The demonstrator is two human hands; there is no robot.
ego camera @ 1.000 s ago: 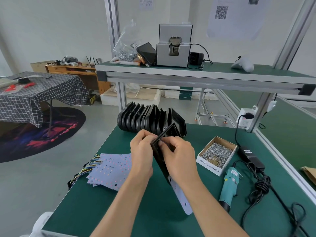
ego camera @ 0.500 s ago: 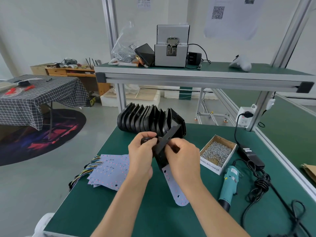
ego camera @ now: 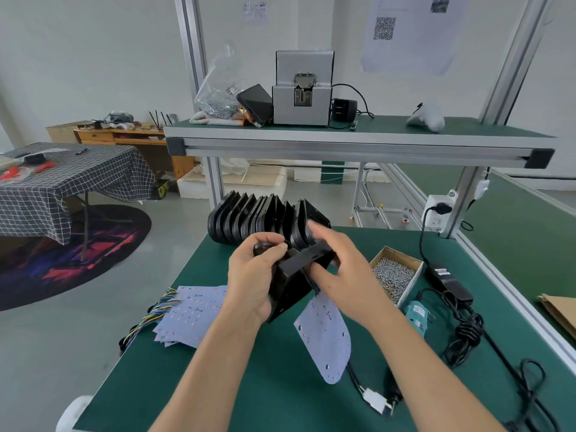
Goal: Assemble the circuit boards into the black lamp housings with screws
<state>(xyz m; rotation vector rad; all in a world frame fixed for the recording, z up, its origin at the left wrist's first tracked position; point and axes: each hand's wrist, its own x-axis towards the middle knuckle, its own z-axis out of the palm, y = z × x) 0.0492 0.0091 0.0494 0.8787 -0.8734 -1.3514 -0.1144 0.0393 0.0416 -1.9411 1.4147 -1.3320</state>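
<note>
Where the green table (ego camera: 218, 397) meets its left edge, a fanned stack of pale circuit boards (ego camera: 194, 316) lies flat, its coloured wire leads (ego camera: 152, 316) trailing over that edge. Next item, at the far edge: a row of black lamp housings (ego camera: 249, 218) standing on edge, packed side by side. Raised above the table's middle: one black housing (ego camera: 293, 279), tilted, held between both hands. Left hand (ego camera: 252, 282): fingers curled over the housing's upper left end, palm against its side, a firm grasp. Right hand (ego camera: 339, 272): thumb and lower fingers pressed to the housing's right side, upper fingers extended and motion-blurred (how firm the hold is cannot be told). Hanging below the housing, under the right wrist: a single pale circuit board (ego camera: 327, 335), lower end near the table. Beneath it, toward the near edge: a black cable with a white connector (ego camera: 374, 400). Right of the hands: an open cardboard box of screws (ego camera: 394, 275). Beside that, nearer the right edge: a teal electric screwdriver (ego camera: 417, 316) lying flat, then a black power adapter (ego camera: 448, 280) and its coiled cord (ego camera: 467, 335).
</note>
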